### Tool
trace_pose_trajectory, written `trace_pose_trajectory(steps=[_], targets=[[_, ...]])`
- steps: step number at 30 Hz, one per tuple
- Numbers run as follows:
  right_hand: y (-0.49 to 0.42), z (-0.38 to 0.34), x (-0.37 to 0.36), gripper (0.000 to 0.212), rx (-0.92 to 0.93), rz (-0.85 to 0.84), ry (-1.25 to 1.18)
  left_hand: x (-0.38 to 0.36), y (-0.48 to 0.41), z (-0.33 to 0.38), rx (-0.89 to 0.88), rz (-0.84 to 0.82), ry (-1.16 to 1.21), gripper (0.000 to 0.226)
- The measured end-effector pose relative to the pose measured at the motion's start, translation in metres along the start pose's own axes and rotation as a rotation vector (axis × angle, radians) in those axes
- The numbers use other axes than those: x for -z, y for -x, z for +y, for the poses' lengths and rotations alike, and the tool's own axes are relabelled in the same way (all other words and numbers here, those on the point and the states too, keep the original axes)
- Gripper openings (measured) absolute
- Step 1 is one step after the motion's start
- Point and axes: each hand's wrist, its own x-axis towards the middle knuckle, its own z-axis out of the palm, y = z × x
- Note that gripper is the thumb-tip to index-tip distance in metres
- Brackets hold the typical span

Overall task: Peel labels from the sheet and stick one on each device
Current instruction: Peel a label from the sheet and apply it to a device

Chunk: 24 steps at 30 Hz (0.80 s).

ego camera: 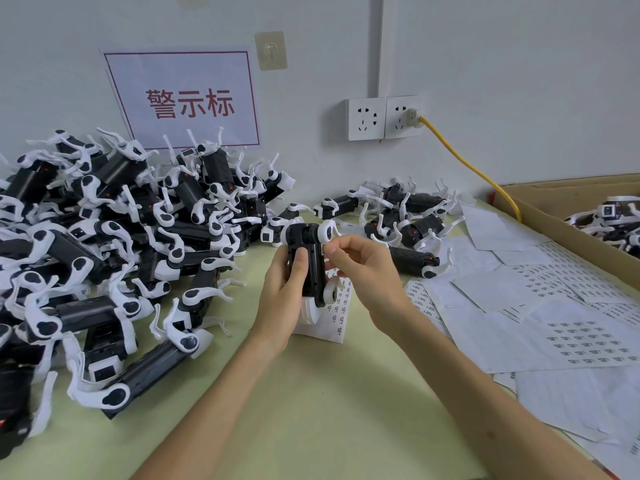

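Note:
A black device with white arms (313, 261) stands upright above the table's middle. My left hand (285, 289) grips its body, thumb lying across the front. My right hand (360, 268) pinches a small white label (325, 250) against the device's right edge. Under both hands lies a label sheet (337, 313) with rows of small printed labels. A big heap of the same devices (114, 244) fills the left of the table. A smaller group of devices (405, 216) lies at the back, by the wall.
Several label sheets and bare backing papers (554, 306) spread over the right side of the green table (311, 410). A cardboard box (554, 216) with more devices stands at the far right. A yellow cable (467, 164) runs from the wall socket down behind the box.

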Motion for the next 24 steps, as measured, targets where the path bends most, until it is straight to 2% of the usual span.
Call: trace_pose_trajectory(steps=[5,17,24], targets=[[0.0004,-0.0010,0.0002,0.013,-0.004,-0.014,-0.004,-0.0005,0.0008,0.0006,0.014,-0.004,0.012,0.025],[0.0019,-0.0021,-0.0013,0.013,0.008,0.013,0.007,0.0006,0.0012,0.0006,-0.015,-0.007,-0.034,0.033],[0.0023,-0.0011,-0.0029,0.012,0.028,0.032,-0.004,-0.0001,0.0025,0.0028,-0.049,-0.004,-0.062,0.030]])
